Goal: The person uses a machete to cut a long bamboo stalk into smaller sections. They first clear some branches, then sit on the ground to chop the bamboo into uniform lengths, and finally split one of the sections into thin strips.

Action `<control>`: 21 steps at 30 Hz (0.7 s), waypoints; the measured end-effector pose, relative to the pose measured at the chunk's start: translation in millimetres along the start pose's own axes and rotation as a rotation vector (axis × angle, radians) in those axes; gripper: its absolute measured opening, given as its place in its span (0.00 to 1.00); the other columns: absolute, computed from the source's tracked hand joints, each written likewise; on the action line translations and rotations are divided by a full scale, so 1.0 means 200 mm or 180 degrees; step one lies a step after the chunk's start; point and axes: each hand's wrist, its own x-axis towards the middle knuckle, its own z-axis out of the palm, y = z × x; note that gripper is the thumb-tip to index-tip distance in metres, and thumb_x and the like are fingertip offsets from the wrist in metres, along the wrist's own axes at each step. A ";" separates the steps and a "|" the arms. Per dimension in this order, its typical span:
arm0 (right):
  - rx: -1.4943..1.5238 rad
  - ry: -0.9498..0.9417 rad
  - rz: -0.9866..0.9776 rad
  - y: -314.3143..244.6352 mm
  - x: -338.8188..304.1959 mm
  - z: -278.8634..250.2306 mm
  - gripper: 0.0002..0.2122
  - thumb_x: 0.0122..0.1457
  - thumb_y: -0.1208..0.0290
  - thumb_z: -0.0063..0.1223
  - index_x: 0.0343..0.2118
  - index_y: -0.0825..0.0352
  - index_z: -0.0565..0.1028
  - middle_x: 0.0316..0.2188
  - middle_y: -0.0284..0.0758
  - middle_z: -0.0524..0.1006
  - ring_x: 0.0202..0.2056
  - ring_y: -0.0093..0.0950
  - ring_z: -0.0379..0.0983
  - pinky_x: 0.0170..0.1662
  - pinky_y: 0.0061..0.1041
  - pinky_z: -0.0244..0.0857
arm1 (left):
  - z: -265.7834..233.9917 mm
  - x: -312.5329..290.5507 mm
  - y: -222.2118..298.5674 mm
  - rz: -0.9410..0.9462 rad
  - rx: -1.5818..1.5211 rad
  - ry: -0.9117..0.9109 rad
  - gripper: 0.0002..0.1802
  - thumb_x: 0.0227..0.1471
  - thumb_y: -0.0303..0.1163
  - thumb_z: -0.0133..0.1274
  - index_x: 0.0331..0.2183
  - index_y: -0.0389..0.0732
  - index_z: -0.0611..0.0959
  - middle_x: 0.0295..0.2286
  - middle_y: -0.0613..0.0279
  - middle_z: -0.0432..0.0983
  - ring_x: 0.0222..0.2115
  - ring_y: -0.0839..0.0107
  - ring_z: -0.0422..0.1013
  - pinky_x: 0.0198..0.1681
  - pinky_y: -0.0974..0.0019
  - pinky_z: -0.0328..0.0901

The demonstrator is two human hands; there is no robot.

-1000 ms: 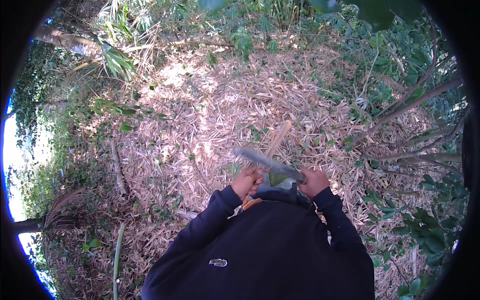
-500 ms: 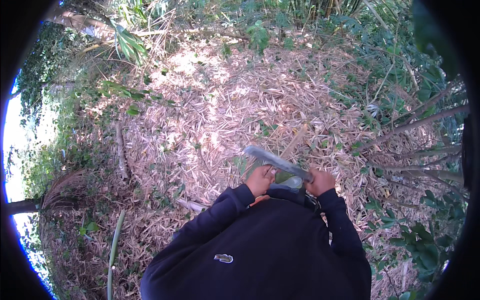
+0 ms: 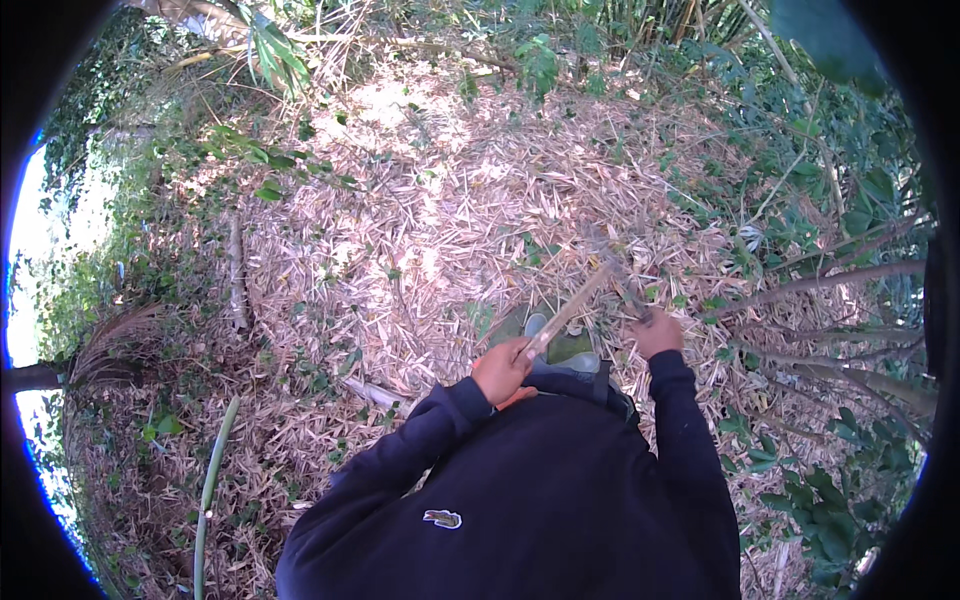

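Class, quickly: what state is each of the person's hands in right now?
Left hand: closed, holding a wooden strip.
Right hand: closed, holding a knife, blade blurred.

Seen from your own head, through the left of two fisheye lenses worn side by side, the view faces steeply down and forward past your dark top [image 3: 590, 490]. The top, nearest the lens, fills the lower middle; your left hand [image 3: 503, 372] and right hand [image 3: 660, 334] show just beyond it, at close range. Farther off, leaf-strewn ground [image 3: 450, 215] spreads across the centre, with green undergrowth [image 3: 538, 65] toward the upper edge and branches [image 3: 830, 287] at right, inside a round black rim. Glare whitens the far left, where your view's reach is hard to judge.
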 end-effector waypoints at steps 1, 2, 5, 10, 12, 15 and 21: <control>-0.0121 0.0039 0.0132 0.07 0.02 -0.03 0.14 0.43 0.61 0.57 0.30 0.64 0.75 0.21 0.43 0.76 0.28 0.43 0.75 0.34 0.39 0.68 | -0.01 -0.03 0.02 -0.0083 -0.0106 0.0072 0.12 0.59 0.30 0.40 0.40 0.37 0.75 0.17 0.69 0.63 0.17 0.80 0.57 0.21 0.72 0.56; -0.0236 0.0088 0.0276 0.13 0.04 -0.09 0.14 0.43 0.61 0.58 0.30 0.65 0.76 0.21 0.43 0.76 0.28 0.43 0.75 0.33 0.39 0.68 | -0.03 -0.06 0.07 -0.0160 -0.0201 0.0132 0.10 0.58 0.30 0.41 0.37 0.36 0.75 0.17 0.67 0.64 0.17 0.77 0.59 0.22 0.69 0.57; -0.0268 -0.0177 -0.0131 0.02 -0.03 -0.19 0.13 0.44 0.62 0.57 0.31 0.65 0.76 0.22 0.43 0.76 0.28 0.43 0.75 0.32 0.39 0.68 | -0.06 0.03 -0.01 -0.0130 -0.0096 0.0339 0.11 0.58 0.30 0.41 0.37 0.37 0.76 0.16 0.69 0.63 0.17 0.80 0.58 0.21 0.71 0.56; -0.0699 -0.0885 -0.1095 -0.36 -0.30 -0.17 0.09 0.46 0.59 0.53 0.27 0.56 0.73 0.19 0.39 0.76 0.23 0.42 0.74 0.26 0.42 0.66 | 0.02 0.14 0.01 -0.0203 0.0011 0.0186 0.12 0.59 0.33 0.42 0.30 0.36 0.75 0.15 0.71 0.63 0.14 0.83 0.56 0.18 0.74 0.54; -0.0654 -0.0852 -0.1059 -0.28 -0.24 -0.10 0.09 0.46 0.58 0.53 0.27 0.55 0.73 0.18 0.38 0.75 0.23 0.41 0.74 0.24 0.42 0.65 | 0.05 0.14 -0.01 0.0007 0.0079 0.0204 0.12 0.59 0.33 0.42 0.31 0.35 0.75 0.15 0.72 0.63 0.14 0.83 0.56 0.17 0.74 0.53; -0.0628 -0.0808 -0.0929 -0.21 -0.22 -0.02 0.09 0.44 0.58 0.55 0.25 0.56 0.71 0.17 0.37 0.74 0.22 0.41 0.73 0.24 0.42 0.64 | 0.07 0.16 -0.10 0.0084 -0.0081 0.0171 0.12 0.59 0.34 0.42 0.32 0.36 0.76 0.16 0.72 0.62 0.13 0.84 0.55 0.15 0.75 0.51; -0.0405 -0.0527 -0.0855 -0.07 -0.20 0.06 0.11 0.43 0.54 0.57 0.24 0.55 0.72 0.18 0.36 0.74 0.24 0.41 0.74 0.26 0.41 0.65 | 0.07 0.19 0.05 -0.0356 -0.0138 -0.0146 0.13 0.60 0.34 0.41 0.37 0.36 0.76 0.16 0.73 0.62 0.13 0.85 0.53 0.15 0.76 0.50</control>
